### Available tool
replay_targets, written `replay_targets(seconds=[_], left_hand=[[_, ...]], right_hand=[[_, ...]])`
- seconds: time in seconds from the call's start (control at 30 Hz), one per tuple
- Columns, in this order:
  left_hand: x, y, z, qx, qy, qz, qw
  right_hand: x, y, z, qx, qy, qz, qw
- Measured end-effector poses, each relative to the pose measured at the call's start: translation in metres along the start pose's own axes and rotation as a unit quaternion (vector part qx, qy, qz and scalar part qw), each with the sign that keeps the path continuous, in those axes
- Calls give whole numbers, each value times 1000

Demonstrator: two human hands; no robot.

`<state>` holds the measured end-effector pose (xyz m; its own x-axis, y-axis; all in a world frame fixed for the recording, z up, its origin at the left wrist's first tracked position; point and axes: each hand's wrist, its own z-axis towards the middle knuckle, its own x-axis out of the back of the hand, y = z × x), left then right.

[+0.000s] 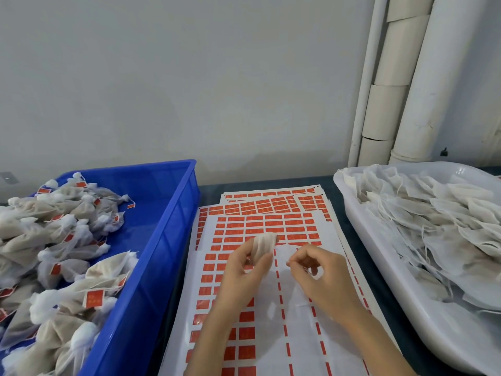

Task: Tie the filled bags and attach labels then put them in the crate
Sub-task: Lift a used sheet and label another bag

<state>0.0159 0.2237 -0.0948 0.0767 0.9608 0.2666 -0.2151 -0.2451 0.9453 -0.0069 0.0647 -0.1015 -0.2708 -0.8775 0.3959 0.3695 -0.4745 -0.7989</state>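
My left hand point(244, 270) grips a small white mesh bag point(263, 246) filled with pale powder, held above the sheets of red labels point(260, 226). My right hand point(311, 270) is just right of it, fingers curled and pinching something thin at the fingertips, probably the bag's string; I cannot make it out. A blue crate point(173, 221) on the left holds several tied bags with red labels point(65, 240). A white tray point(360, 221) on the right is heaped with flat untied bags point(439, 226).
Label sheets overlap in a stack down the middle of the dark table point(336, 196), some rows peeled. A grey wall stands behind, with white pipes point(401, 85) at the back right. The crate and tray close in both sides.
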Motion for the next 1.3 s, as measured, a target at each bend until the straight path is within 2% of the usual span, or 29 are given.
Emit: replay_targets(seconds=[0.13,0.23,0.3,0.4,0.5,0.6,0.67,0.73,0.93,1.03,1.3], left_hand=[[-6,-7,3,-55,43,150,986],[-7,-9,3,-126,20,223,967],[-9,-10,3,-150,3,231,961],[-11,-10,2,-136,-10,138,981],[-7,3,-1,-45,-21,-17,999],[-5,10,-6,34,-7,-97,995],[-5,10,-6,49,-25,-115,992],[-6,12,-6,43,-51,-130,989],[-8,10,-3,48,-36,-99,993],[-7,8,-1,66,-24,-117,991],[-8,2,6,181,-4,-182,967]], right_hand=[[-5,-6,-3,38,-22,4,999],[-8,-8,-5,49,-21,11,998],[-10,-11,-6,60,-12,27,998],[-11,-16,-6,51,28,71,996],[-9,-13,-3,-9,79,117,990],[-10,-8,1,-100,39,126,986],[-12,-8,3,-154,-22,170,973],[-14,-9,5,-182,-46,183,965],[-10,-7,4,-207,3,212,955],[-10,-8,3,-211,18,218,953],[-11,-6,2,-150,38,188,970]])
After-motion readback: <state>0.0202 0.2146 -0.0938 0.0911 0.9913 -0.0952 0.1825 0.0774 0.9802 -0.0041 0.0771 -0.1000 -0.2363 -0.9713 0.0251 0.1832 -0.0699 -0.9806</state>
